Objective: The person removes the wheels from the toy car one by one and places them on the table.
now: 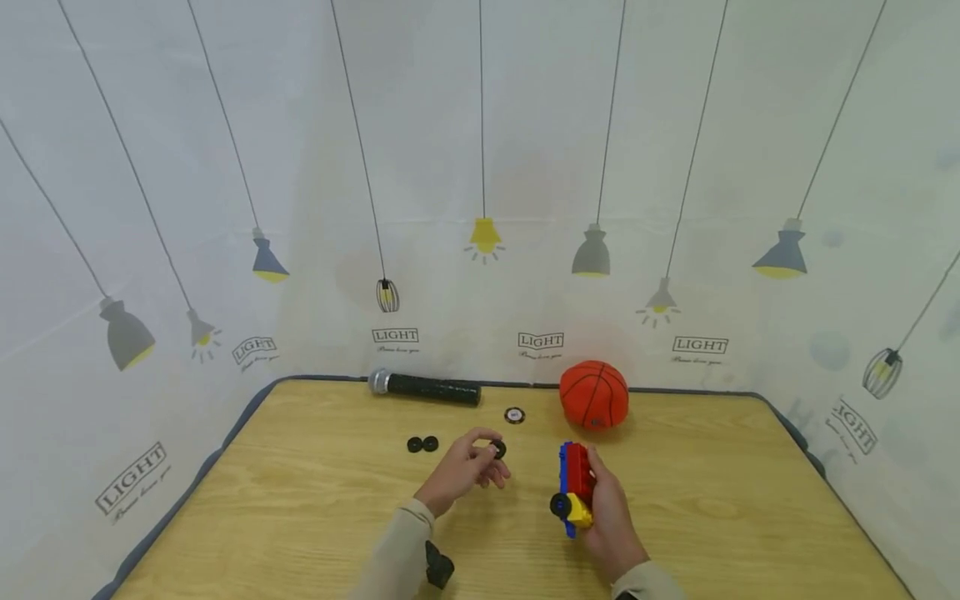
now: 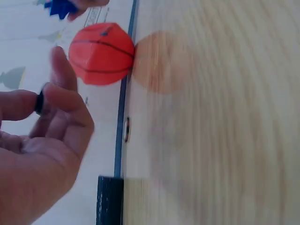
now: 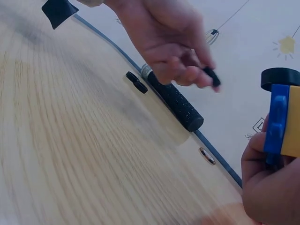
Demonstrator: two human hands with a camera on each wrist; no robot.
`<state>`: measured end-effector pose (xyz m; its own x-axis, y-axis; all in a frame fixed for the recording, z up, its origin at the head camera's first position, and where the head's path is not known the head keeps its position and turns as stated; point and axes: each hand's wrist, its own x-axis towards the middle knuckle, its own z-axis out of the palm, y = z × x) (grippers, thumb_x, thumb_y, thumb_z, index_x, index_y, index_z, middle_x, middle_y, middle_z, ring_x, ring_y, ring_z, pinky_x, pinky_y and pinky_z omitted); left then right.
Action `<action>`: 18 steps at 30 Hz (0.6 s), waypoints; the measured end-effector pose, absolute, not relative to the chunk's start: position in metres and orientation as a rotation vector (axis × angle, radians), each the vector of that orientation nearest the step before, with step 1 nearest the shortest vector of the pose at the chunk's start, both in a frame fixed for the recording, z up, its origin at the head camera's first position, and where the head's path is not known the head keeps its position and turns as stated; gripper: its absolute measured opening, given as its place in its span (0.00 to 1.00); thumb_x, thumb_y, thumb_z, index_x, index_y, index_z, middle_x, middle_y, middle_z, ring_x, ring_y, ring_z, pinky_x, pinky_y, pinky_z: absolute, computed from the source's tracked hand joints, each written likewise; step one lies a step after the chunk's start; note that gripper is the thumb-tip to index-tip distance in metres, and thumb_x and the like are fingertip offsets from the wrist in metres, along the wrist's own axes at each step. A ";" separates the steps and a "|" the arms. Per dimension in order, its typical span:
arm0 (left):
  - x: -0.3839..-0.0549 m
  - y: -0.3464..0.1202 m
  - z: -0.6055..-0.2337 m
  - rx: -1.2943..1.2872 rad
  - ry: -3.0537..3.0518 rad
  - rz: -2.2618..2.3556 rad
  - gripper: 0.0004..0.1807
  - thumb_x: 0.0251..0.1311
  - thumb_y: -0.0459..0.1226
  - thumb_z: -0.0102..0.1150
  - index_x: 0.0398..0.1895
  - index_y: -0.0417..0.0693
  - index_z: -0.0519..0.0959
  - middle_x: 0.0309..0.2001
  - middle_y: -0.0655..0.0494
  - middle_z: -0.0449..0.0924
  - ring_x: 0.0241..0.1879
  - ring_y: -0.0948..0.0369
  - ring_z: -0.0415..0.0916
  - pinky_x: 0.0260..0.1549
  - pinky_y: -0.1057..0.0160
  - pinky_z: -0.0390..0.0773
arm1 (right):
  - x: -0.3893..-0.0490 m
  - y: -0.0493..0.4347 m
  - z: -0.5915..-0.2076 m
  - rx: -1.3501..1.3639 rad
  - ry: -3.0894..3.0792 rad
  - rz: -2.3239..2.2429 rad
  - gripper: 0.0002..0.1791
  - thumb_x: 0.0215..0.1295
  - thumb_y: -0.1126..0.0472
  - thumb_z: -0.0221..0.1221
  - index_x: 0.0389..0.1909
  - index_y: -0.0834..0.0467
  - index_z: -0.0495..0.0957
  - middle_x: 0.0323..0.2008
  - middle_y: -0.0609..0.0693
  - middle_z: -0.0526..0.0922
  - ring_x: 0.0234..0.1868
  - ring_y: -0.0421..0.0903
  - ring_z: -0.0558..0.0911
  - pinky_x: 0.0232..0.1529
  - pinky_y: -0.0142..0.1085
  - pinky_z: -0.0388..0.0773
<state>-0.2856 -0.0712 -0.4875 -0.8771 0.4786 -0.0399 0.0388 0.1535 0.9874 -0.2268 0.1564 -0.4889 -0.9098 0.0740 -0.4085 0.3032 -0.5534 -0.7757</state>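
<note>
My left hand (image 1: 467,467) pinches a small black toy wheel (image 1: 498,449) between thumb and finger, raised over the table. To its right, my right hand (image 1: 611,512) grips a toy truck (image 1: 578,471) built of red, blue and yellow parts. One black wheel (image 1: 560,505) sits on the truck's near end, beside the yellow part; in the right wrist view this wheel (image 3: 281,77) stands at the top of the blue side. Two more black wheels (image 1: 422,444) lie side by side on the table, left of my left hand.
A toy microphone (image 1: 431,389) lies along the table's back edge. Right of it are a round black-and-white chip (image 1: 514,415) and a red basketball (image 1: 594,395). The wooden table (image 1: 300,500) meets a white curtain printed with lamps (image 1: 435,167) at the back and sides.
</note>
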 end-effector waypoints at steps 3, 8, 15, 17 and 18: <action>-0.289 -0.083 -0.487 0.419 2.192 1.715 0.18 0.79 0.39 0.42 0.64 0.37 0.64 0.38 0.45 0.88 0.34 0.62 0.86 0.37 0.63 0.76 | -0.225 0.160 -0.490 0.608 1.394 -2.578 0.40 0.73 0.33 0.46 0.74 0.55 0.53 0.49 0.44 0.69 0.46 0.38 0.71 0.46 0.27 0.75; -0.300 -0.101 -0.487 0.353 2.302 1.615 0.13 0.77 0.36 0.47 0.58 0.37 0.69 0.36 0.40 0.88 0.33 0.56 0.88 0.30 0.63 0.73 | -0.224 0.164 -0.494 0.595 1.425 -2.548 0.42 0.74 0.33 0.43 0.76 0.56 0.50 0.48 0.45 0.68 0.46 0.38 0.70 0.45 0.27 0.73; -0.328 -0.114 -0.476 0.315 2.569 1.378 0.11 0.72 0.34 0.55 0.53 0.42 0.80 0.29 0.46 0.88 0.30 0.53 0.87 0.32 0.59 0.84 | -0.225 0.166 -0.499 0.556 1.413 -2.561 0.37 0.75 0.34 0.43 0.72 0.56 0.53 0.45 0.43 0.70 0.42 0.37 0.71 0.43 0.26 0.73; -0.334 -0.115 -0.474 0.317 2.644 1.280 0.10 0.72 0.35 0.55 0.51 0.42 0.80 0.29 0.48 0.88 0.30 0.54 0.87 0.33 0.60 0.83 | -0.225 0.165 -0.500 0.560 1.380 -2.574 0.35 0.75 0.35 0.44 0.71 0.55 0.55 0.44 0.43 0.71 0.41 0.36 0.72 0.43 0.25 0.74; -0.337 -0.115 -0.473 0.314 2.663 1.247 0.10 0.72 0.35 0.55 0.51 0.41 0.80 0.29 0.48 0.88 0.30 0.55 0.87 0.32 0.61 0.83 | -0.224 0.164 -0.500 0.559 1.366 -2.579 0.34 0.75 0.35 0.43 0.70 0.54 0.56 0.43 0.42 0.71 0.41 0.36 0.73 0.43 0.25 0.74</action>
<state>-0.3365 -0.1152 -0.4731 -0.9607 0.2669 -0.0767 0.1120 0.6252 0.7724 -0.2244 0.1643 -0.5002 -0.9153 0.0249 -0.4019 0.3185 -0.5659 -0.7604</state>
